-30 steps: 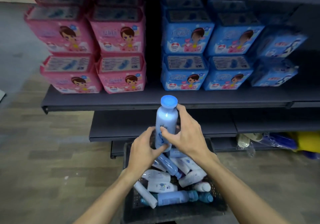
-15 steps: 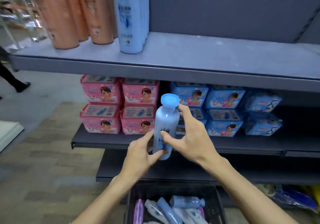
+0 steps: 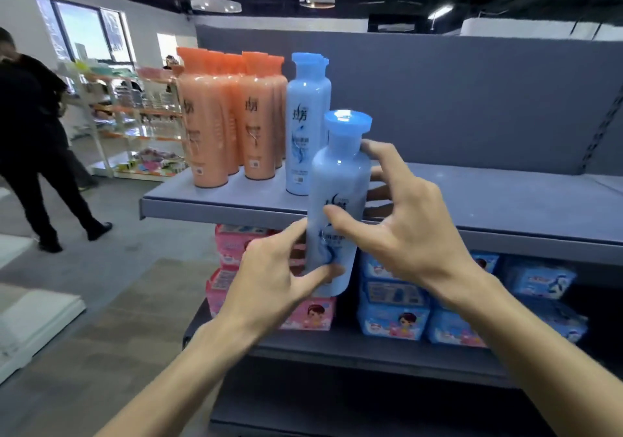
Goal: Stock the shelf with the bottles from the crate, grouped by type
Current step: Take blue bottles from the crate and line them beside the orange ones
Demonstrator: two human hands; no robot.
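A shopworker's right hand [image 3: 401, 231] and left hand [image 3: 276, 278] curl their fingers [image 3: 381, 153] round a blue bottle [image 3: 337, 207], upright at the shelf [image 3: 472, 200] front edge; best set beside the standing blue bottles [image 3: 306, 126], clear of the orange bottles [image 3: 229, 116].

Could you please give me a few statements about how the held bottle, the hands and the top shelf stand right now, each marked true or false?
1. Both the left hand and the right hand hold the blue bottle. True.
2. The held bottle already stands on the top shelf. False: it is in the air at the shelf's front edge.
3. Orange bottles stand left of the shelved blue bottles. True.
4. The held bottle's cap is orange. False: it is blue.
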